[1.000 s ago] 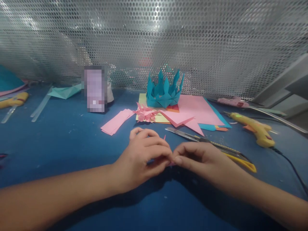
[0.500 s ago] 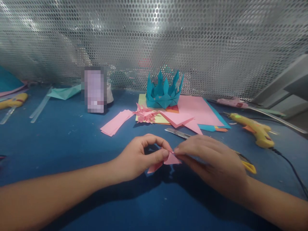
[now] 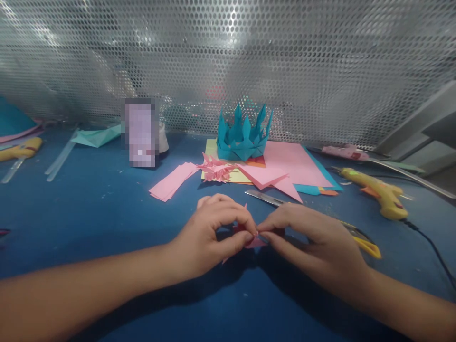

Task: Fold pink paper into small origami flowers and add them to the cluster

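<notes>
My left hand (image 3: 210,235) and my right hand (image 3: 313,242) meet fingertip to fingertip over the blue table (image 3: 89,209), both pinching a small folded pink paper piece (image 3: 253,241). Most of that piece is hidden by my fingers. Just behind my right hand lies a yellow-handled utility knife (image 3: 363,240) next to a metal ruler (image 3: 263,197). Farther back sit a cluster of small pink folded pieces (image 3: 215,168) and a stack of pink paper strips (image 3: 173,180).
A teal paper crown (image 3: 244,133) stands on coloured paper sheets (image 3: 295,164). A yellow glue gun (image 3: 379,192) with a black cord lies at the right, another glue gun (image 3: 19,148) at far left. A perforated metal screen (image 3: 228,61) closes the back.
The pink piece, spread out between my fingers half a second ago, is now pinched tighter and mostly covered. My hands have stayed in about the same place.
</notes>
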A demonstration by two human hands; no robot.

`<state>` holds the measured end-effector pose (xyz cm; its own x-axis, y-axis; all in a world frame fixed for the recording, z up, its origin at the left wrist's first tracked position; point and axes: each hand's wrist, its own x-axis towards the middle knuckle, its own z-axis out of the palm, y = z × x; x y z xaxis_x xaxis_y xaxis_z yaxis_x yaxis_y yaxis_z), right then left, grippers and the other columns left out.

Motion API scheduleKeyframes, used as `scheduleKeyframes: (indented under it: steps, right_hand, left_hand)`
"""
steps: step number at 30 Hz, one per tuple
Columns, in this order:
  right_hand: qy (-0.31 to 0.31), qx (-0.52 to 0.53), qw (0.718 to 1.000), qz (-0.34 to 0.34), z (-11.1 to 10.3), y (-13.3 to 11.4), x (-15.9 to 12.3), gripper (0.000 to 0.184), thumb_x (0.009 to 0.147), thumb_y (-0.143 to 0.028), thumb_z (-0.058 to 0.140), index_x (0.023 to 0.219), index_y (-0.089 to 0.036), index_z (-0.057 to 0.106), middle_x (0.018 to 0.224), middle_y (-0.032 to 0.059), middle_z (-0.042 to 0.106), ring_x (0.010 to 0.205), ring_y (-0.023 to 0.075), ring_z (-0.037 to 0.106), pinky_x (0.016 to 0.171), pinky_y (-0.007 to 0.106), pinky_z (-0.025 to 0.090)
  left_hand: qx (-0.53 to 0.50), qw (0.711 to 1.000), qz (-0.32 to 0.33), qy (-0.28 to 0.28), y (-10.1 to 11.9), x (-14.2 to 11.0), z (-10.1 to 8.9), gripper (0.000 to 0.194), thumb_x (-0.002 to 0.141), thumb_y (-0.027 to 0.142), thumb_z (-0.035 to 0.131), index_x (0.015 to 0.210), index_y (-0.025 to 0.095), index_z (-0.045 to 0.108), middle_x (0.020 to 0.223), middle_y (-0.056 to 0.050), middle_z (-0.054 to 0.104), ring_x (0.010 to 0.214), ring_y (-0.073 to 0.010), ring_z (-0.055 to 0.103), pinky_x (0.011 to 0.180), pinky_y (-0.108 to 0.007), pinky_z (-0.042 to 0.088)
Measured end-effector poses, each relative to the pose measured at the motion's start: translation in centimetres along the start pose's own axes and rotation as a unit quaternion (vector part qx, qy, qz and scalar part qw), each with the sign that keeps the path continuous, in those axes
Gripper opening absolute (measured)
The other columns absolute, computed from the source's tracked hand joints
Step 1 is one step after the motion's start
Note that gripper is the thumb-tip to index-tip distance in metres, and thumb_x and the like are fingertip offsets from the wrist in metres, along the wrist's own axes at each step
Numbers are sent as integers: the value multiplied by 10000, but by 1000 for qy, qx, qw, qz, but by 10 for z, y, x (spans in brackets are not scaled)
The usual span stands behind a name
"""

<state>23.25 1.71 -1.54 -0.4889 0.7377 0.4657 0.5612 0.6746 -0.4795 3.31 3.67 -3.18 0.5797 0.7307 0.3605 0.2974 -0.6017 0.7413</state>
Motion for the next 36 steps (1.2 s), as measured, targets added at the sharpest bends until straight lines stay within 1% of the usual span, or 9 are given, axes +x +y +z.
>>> scheduleKeyframes:
  steps: [9,12,16,20,23,26,28,31,36]
  right_hand:
    - [-32,0,999,-9,0,-1,-1,123,796,-125,527,728,-201,596,632,-11,620,579,110,566,557,219,446]
    - [-58,11,998,29,3,-2,-3,140,782,-123,501,688,-200,572,588,-25,574,536,105,529,519,214,422]
    - [-98,49,987,115,4,-7,-2,172,778,-138,474,628,-201,530,532,-37,526,469,98,472,442,200,387]
    - [-100,127,969,187,4,-6,2,156,823,-213,496,693,-194,580,567,-18,561,502,112,513,449,205,424]
    - [-57,209,957,192,7,0,2,93,822,-271,555,861,-189,579,752,29,632,675,149,607,599,259,519]
    - [-40,280,940,190,13,5,-1,116,800,-243,596,868,-203,512,845,28,619,766,152,632,712,298,545]
    - [-38,293,935,195,16,6,-3,85,809,-222,585,836,-204,506,827,13,605,767,140,631,732,296,545]
    - [-29,250,944,213,17,6,-4,65,811,-240,585,842,-196,548,776,4,591,717,134,613,683,279,543]
    - [-36,254,938,232,15,2,-1,120,800,-295,603,837,-186,570,764,14,614,692,136,616,638,258,543]
  left_hand:
    - [129,990,52,-23,8,-2,-2,131,875,217,511,806,230,623,908,27,695,891,-177,500,830,-364,253]
    - [163,983,75,-28,7,-3,-1,146,879,222,501,825,255,633,930,28,708,908,-195,504,841,-381,221]
    - [167,982,83,-23,9,-4,0,144,865,195,512,830,261,636,922,35,714,913,-196,513,851,-382,209]
    - [113,993,22,-9,9,-1,-1,100,840,198,541,799,234,625,872,19,700,892,-190,517,856,-374,248]
    - [27,997,-72,28,5,1,1,90,833,227,544,774,219,612,754,10,669,864,-190,542,836,-357,323]
    - [-46,987,-144,47,2,2,3,96,835,248,537,790,211,613,697,5,629,753,-167,561,731,-313,404]
    - [-79,983,-158,43,1,1,5,92,830,251,543,800,202,615,737,-3,622,657,-135,548,643,-275,426]
    - [-118,978,-169,31,2,-1,6,96,833,259,543,817,197,615,776,-9,616,558,-97,507,554,-236,421]
    - [-162,969,-185,22,1,-2,6,102,844,276,533,856,200,600,744,9,593,462,-65,458,499,-219,404]
